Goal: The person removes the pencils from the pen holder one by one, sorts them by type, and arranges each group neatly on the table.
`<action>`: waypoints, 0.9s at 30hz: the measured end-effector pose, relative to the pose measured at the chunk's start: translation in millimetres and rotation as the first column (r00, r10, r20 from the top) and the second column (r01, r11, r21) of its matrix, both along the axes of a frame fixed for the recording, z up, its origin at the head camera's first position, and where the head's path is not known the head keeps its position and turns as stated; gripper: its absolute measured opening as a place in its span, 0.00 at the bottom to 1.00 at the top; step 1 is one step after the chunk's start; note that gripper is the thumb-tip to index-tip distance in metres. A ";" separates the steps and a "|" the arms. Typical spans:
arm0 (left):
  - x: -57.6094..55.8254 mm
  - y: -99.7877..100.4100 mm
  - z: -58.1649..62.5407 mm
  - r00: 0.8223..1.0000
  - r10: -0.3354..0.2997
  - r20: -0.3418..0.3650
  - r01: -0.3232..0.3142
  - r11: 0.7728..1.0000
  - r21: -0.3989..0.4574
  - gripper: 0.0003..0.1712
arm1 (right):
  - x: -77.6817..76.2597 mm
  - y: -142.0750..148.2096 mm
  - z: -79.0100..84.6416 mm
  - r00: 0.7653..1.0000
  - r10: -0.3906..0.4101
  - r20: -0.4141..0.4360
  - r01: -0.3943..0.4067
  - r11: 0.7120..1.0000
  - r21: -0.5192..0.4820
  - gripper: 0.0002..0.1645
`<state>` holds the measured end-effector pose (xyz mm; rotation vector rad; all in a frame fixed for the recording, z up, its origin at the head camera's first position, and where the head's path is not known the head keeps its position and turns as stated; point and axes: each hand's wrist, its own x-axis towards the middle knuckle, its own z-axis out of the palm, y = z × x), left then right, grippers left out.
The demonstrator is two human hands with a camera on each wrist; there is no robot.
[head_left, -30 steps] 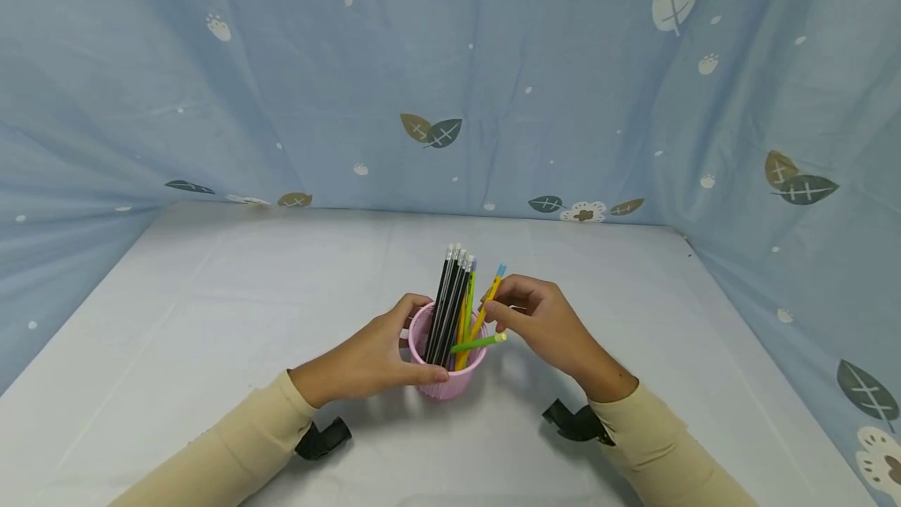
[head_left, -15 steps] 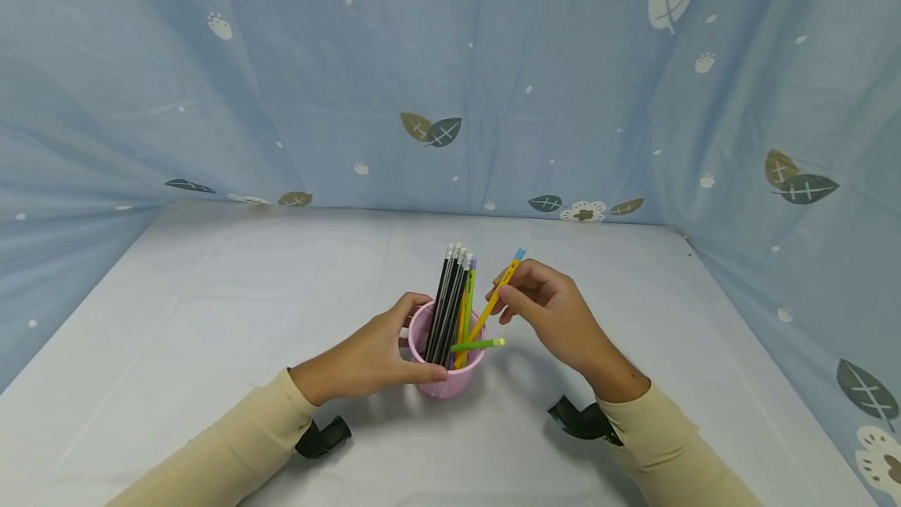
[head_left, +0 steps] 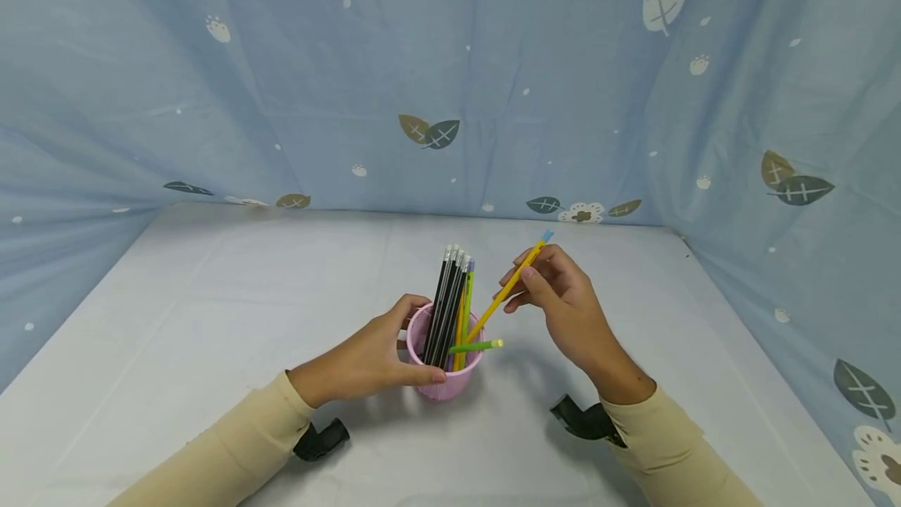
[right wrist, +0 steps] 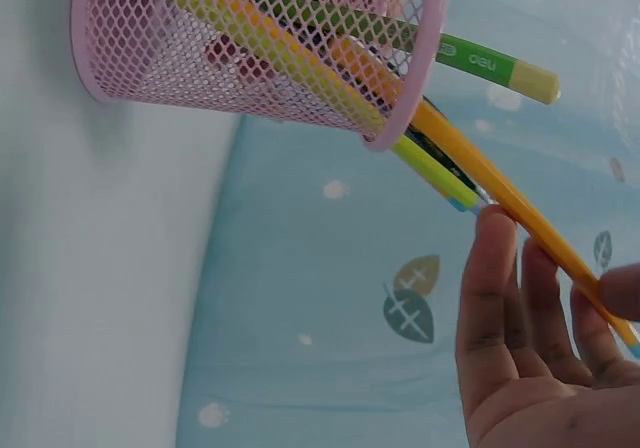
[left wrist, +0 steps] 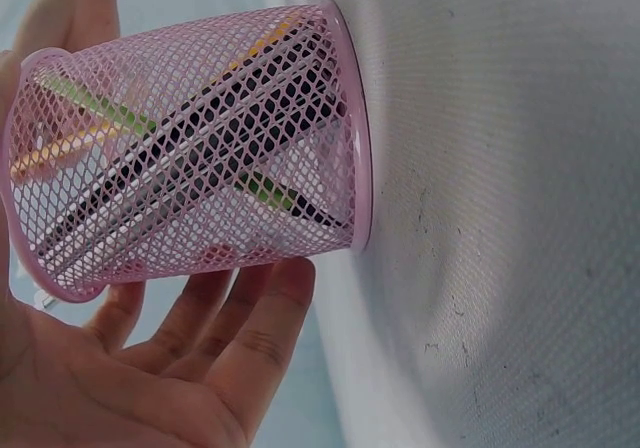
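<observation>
A pink mesh pencil cup [head_left: 445, 390] stands on the white table, with my left hand [head_left: 376, 358] gripping it from the left, thumb at the near rim. Several black pencils [head_left: 443, 311] lean inside it, beside yellow-green and purple ones. A short green pencil [head_left: 482, 345] slants out over the right side of the rim. My right hand [head_left: 566, 303] pinches a yellow pencil [head_left: 505, 290] with a blue end; it tilts up to the right, its lower end still inside the cup. In the left wrist view, fingers [left wrist: 270, 343] curve along the mesh wall [left wrist: 220, 138].
A white cloth-covered table [head_left: 246, 296] surrounds the cup. Behind it hangs a blue curtain [head_left: 317, 84] printed with leaves and paw marks. Black wrist mounts [head_left: 584, 418] stick out below both sleeves.
My right hand has moved up and to the right, drawing the yellow pencil partly out of the cup and tilting it further over. My left hand stays on the cup.
</observation>
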<state>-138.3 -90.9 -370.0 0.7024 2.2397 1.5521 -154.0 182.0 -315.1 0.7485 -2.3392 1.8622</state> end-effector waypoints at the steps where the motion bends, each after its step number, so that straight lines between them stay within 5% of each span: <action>1: 0.1 0.3 -0.2 1.000 -0.001 0.001 0.001 1.000 0.004 0.49 | 0.1 0.8 0.6 1.000 -0.004 -0.012 0.004 1.000 -0.012 0.11; 9: 0.1 1.5 -1.1 1.000 -0.009 0.007 0.009 1.000 0.022 0.48 | 0.2 7.3 6.0 0.994 -0.058 -0.088 0.046 0.989 -0.139 0.09; 17: -0.3 0.2 -2.1 1.000 -0.021 -0.015 0.021 0.999 0.024 0.47 | -2.3 16.8 12.3 0.992 -0.062 -0.108 0.025 0.948 -0.317 0.08; 27: -0.3 -0.5 -2.0 1.000 -0.013 -0.012 0.013 1.000 0.020 0.48 | -8.1 20.1 10.8 0.996 -0.086 -0.036 0.070 0.946 -0.316 0.11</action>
